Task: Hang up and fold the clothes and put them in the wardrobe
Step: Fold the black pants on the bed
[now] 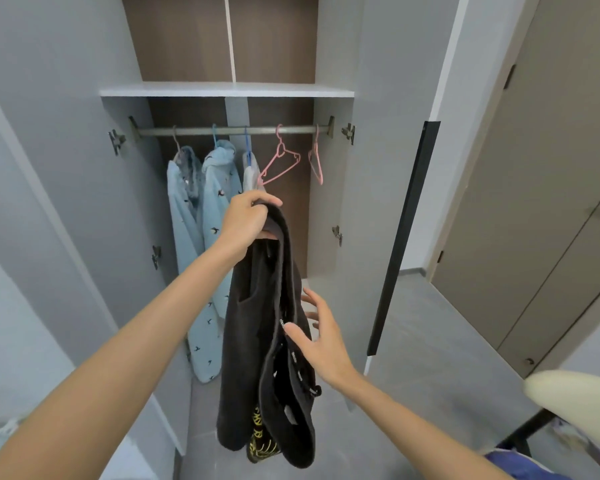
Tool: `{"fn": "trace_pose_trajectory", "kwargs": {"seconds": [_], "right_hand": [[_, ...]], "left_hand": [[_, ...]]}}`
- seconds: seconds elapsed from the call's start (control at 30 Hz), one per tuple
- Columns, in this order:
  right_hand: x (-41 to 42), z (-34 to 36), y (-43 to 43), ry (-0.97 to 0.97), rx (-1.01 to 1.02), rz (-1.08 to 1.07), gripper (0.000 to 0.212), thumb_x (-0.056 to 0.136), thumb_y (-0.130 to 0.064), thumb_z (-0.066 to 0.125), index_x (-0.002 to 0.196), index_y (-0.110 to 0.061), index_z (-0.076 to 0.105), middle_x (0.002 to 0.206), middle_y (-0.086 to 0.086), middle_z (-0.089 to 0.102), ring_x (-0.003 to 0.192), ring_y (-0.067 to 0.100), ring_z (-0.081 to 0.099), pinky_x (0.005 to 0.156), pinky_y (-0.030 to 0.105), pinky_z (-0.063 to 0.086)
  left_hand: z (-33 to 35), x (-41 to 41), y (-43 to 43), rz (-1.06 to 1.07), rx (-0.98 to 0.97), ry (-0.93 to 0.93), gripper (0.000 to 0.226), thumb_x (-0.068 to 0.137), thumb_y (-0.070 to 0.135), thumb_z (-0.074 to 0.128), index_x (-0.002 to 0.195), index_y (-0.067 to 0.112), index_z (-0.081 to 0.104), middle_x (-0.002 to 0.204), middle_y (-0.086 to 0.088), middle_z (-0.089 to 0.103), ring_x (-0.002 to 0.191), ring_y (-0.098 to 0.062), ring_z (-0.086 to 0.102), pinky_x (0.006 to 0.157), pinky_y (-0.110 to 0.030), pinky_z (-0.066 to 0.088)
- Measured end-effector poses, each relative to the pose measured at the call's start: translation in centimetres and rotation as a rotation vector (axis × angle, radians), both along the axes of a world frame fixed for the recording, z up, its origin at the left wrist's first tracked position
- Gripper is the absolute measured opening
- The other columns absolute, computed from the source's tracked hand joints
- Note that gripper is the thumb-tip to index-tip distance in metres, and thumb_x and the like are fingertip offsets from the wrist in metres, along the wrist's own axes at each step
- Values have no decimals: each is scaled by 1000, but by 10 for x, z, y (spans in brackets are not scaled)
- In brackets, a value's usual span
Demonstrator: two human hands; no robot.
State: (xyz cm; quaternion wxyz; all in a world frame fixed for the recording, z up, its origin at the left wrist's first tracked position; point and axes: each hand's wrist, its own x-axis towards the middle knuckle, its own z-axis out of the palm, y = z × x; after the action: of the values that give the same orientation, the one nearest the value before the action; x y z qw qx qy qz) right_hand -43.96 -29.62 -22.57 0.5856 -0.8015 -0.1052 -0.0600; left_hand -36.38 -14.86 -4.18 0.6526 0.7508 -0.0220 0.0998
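A dark fleece garment (253, 341) with yellow print near its hem hangs in front of the open wardrobe. My left hand (248, 221) grips its top and holds it up. My right hand (321, 336) is open with fingers spread, touching the garment's right edge about halfway down. The wardrobe rail (232, 130) carries two light blue patterned garments (201, 237), a pale garment (250, 174) on a blue hanger, and two bare pink hangers (279, 164) to the right.
Both wardrobe doors stand open, the right one (378, 202) with a black edge strip. A white shelf (226, 89) lies above the rail. A brown room door (534, 202) is at the right. A cream object (575, 393) and blue cloth (520, 465) sit at lower right.
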Motion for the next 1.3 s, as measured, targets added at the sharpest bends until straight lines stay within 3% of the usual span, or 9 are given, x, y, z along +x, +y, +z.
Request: {"fn": "trace_pose_trajectory", "kwargs": {"seconds": [0.13,0.33,0.53,0.77,0.87,1.0,1.1,1.23,1.3], "right_hand": [[10,-21,10,80,-154,7,70,81,-47,67,136,-43,25,133,-22,41,120,0,47,102,24,42],[34,-46,-20,298,-397,-76,46,86,-10,58,125,-22,38,117,0,59,103,21,61,91,41,52],[39,-38,-27,418,-3,-35,32,99,-28,49,129,-21,40,118,-1,54,99,4,56,72,11,45],[36,-36,-19,132,-207,-31,84,73,-83,47,142,-50,13,127,-28,40,111,3,51,92,31,48],[40,-43,-16,83,-459,25,78,84,-62,54,145,-42,9,127,-23,42,110,9,55,90,33,52],[52,-52,-20,131,-627,-117,49,88,-18,54,134,-27,40,127,0,59,110,23,58,88,40,52],[63,-37,-35,513,-453,-218,40,91,-14,53,130,-20,44,117,10,61,102,30,60,87,39,53],[77,6,-47,990,387,-247,22,101,-7,40,121,-1,47,105,20,63,64,31,69,64,38,60],[91,26,-54,906,747,-354,20,100,2,38,116,-1,49,129,23,55,97,32,69,82,36,56]], "left_hand": [[-6,-2,11,57,-44,24,45,90,-10,30,83,15,68,100,-12,61,82,-24,65,56,-28,58],[8,-8,23,127,-181,-44,45,88,-13,26,85,11,64,91,-5,58,73,-15,63,56,-22,56],[21,-5,20,104,-246,-86,40,90,-13,27,86,10,59,88,-3,57,72,-12,64,60,-23,57],[11,2,11,99,-246,-51,40,92,-13,27,83,10,58,92,-5,54,79,-18,61,58,-24,57],[12,2,9,77,-252,-63,39,92,-12,27,83,10,58,92,-5,55,79,-18,62,59,-24,57],[20,1,18,77,-305,-128,40,91,-12,29,83,12,60,91,-4,59,78,-16,64,62,-23,57],[26,7,38,186,-404,-164,41,89,-12,30,81,13,60,95,-10,59,82,-21,64,65,-27,58],[16,19,71,407,-529,-171,40,89,-11,26,79,13,57,87,-7,57,70,-18,62,58,-22,54],[4,24,88,513,-536,-136,42,86,-11,22,79,15,54,88,-7,55,69,-18,60,53,-20,53]]}}
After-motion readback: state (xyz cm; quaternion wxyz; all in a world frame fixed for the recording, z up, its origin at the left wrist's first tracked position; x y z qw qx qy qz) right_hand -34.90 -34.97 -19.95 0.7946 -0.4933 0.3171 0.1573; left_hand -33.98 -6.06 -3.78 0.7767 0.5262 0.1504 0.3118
